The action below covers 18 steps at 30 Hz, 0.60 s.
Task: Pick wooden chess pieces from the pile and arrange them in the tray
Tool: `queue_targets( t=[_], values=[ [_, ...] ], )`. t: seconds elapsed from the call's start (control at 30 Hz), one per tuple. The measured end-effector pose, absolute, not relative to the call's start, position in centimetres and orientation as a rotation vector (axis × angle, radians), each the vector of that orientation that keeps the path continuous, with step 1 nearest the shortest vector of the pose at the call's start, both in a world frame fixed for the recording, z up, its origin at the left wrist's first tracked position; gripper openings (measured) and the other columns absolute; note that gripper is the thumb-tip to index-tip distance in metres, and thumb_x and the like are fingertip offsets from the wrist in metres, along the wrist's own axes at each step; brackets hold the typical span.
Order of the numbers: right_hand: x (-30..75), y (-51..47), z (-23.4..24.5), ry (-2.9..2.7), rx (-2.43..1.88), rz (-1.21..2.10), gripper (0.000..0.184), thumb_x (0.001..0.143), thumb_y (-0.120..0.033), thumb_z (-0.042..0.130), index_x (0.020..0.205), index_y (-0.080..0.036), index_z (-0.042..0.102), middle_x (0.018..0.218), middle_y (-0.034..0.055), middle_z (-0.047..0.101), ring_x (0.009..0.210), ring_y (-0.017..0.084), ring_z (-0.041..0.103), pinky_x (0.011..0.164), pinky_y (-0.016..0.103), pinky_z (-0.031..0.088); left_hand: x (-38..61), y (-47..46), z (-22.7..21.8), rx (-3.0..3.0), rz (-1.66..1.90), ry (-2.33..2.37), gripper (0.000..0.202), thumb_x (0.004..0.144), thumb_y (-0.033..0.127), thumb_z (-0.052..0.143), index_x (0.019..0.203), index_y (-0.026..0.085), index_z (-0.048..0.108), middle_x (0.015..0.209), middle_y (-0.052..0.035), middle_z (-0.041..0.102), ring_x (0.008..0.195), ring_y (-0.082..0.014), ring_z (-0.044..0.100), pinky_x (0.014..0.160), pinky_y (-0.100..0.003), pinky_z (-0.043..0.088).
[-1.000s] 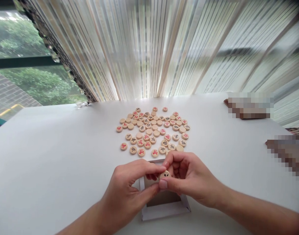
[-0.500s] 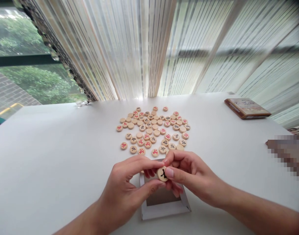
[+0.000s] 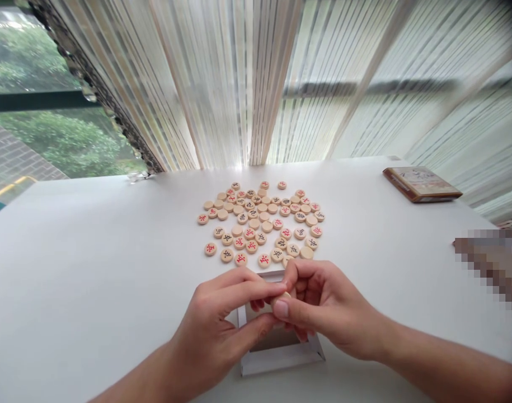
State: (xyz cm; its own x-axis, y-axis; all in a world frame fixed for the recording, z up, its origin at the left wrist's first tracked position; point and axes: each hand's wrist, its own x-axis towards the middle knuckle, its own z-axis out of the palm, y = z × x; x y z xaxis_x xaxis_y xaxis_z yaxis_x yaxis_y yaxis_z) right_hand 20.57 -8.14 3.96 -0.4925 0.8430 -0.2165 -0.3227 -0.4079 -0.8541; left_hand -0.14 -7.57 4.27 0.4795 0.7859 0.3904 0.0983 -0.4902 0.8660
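Between the fingertips of both hands is a round wooden xiangqi piece (image 3: 286,294), mostly covered, with only a sliver of its edge showing. My left hand (image 3: 222,313) pinches it from the left between thumb and fingers. From the right, my right hand (image 3: 327,308) closes on it, its thumb across the front. Both hands are above a shallow white box (image 3: 281,362) with a brownish inside, which they partly hide. Beyond the box lie many loose xiangqi pieces (image 3: 251,245), some with red characters, some with black, others blank side up.
The pieces are spread over the white table (image 3: 113,268). A brown flat box (image 3: 423,184) lies at the far right, with a pixelated object (image 3: 491,266) nearer along the right edge. Striped curtains (image 3: 222,84) and a window stand behind the table.
The piece has turned in my fingers: its black character faced me before and is now covered. My right thumb has moved slightly left and down across it.
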Motion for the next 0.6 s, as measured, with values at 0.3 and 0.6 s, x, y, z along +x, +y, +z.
queue_targets(
  t=[0.3, 0.6],
  values=[
    [20.56, -8.18, 4.58, -1.024, -0.82, 1.958, 0.035, 0.075, -0.027, 0.096, 0.08, -0.016, 0.063, 0.065, -0.0015, 0.069, 0.052, 0.007, 0.057, 0.049, 0.016, 0.048, 0.02, -7.41, 4.52, 1.886, 1.104, 0.733, 0.029, 0.09, 0.012, 0.081, 0.117, 0.023, 0.082, 0.09, -0.0035, 0.078, 0.079, -0.0137, 0.073, 0.076, -0.021, 0.059],
    [20.88, -8.18, 4.31, -1.07, -0.795, 1.947, 0.033, 0.08, -0.028, 0.093, 0.084, -0.016, 0.063, 0.067, -0.002, 0.069, 0.054, 0.007, 0.059, 0.053, 0.017, 0.05, -0.02, -7.32, 4.57, 1.867, 1.123, 0.732, 0.029, 0.09, 0.014, 0.081, 0.118, 0.023, 0.082, 0.089, -0.0045, 0.077, 0.078, -0.0137, 0.072, 0.073, -0.021, 0.058]
  ],
)
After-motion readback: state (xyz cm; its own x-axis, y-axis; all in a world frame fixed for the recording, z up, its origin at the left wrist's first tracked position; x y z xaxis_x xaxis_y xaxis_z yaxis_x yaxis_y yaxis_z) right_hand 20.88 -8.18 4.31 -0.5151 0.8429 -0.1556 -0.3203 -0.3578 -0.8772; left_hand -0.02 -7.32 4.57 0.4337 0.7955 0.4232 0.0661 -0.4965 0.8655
